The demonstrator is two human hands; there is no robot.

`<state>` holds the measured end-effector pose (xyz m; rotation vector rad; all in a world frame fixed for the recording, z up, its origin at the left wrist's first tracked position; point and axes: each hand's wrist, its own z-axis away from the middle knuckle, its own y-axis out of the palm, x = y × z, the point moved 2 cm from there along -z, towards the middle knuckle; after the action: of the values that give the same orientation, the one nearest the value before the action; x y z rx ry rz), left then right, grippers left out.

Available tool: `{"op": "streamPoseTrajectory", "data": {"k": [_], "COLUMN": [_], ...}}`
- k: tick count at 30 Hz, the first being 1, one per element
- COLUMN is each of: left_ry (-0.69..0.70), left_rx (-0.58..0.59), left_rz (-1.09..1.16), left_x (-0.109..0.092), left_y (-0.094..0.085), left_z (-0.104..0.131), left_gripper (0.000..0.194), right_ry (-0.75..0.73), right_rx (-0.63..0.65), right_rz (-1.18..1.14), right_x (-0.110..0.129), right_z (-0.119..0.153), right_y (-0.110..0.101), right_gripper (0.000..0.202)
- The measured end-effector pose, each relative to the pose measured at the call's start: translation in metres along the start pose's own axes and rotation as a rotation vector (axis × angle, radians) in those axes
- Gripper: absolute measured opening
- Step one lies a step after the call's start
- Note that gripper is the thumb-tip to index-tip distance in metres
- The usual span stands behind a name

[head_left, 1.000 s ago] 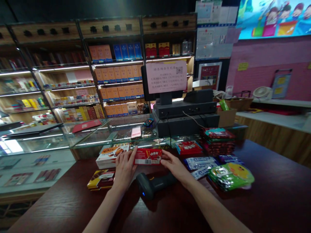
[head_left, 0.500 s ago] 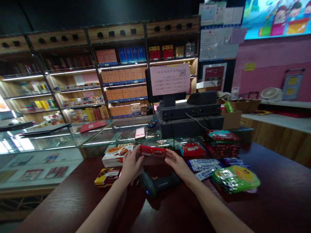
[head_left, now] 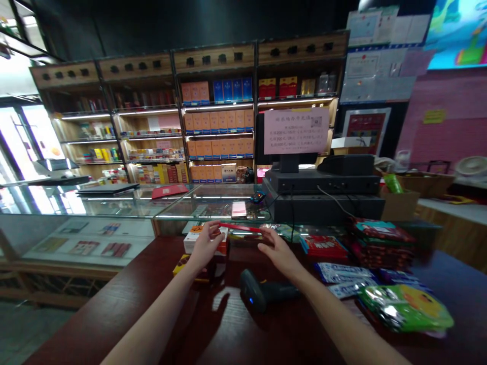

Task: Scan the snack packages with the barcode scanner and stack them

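A flat red packet is held edge-on above the brown table, one end in each hand. My left hand grips its left end, in front of a white and orange box. My right hand has its fingertips on the right end. Below the packet a black barcode scanner with a small blue light lies on the table. A yellow and brown packet lies under my left wrist, partly hidden by it.
Right of my right hand are red packets, blue and white sticks, a green packet and a dark red stack. A till stands on the glass counter behind, near a pink sign.
The view has turned left, so the goods and scanner appear further right. The red packet has tilted from showing its broad face to showing a thin edge. Both hands still hold it.
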<state>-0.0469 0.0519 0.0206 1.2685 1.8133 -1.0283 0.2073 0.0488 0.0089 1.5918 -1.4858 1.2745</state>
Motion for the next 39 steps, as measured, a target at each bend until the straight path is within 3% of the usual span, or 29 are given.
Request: {"op": "streamPoseTrajectory", "data": {"k": [5, 9, 18, 24, 32, 39], "left_ry": [-0.113, -0.119, -0.169, -0.186, -0.083, -0.051], "left_rx": [-0.118, -0.163, -0.177, -0.136, -0.121, -0.073], "left_rz": [0.017, -0.010, -0.416, -0.754, -0.875, -0.937], "left_x": [0.011, 0.024, 0.053, 0.054, 0.063, 0.066], "left_y": [-0.035, -0.058, -0.092, -0.099, -0.096, -0.097], "left_z": [-0.007, -0.010, -0.005, -0.004, -0.004, -0.001], "left_gripper": [0.051, 0.049, 0.035, 0.026, 0.030, 0.032], "right_ry": [-0.004, -0.003, 0.024, -0.049, -0.089, -0.091], "right_rx": [0.106, 0.190, 0.297, 0.410, 0.357, 0.377], "right_rz": [-0.006, 0.023, 0.143, 0.162, 0.344, 0.494], "right_x": [0.003, 0.000, -0.008, -0.010, -0.025, -0.015], "right_z": [-0.020, -0.036, -0.057, -0.063, -0.074, -0.073], "right_y": [0.036, 0.061, 0.090, 0.096, 0.099, 0.102], "right_gripper": [0.047, 0.044, 0.048, 0.068, 0.086, 0.087]}}
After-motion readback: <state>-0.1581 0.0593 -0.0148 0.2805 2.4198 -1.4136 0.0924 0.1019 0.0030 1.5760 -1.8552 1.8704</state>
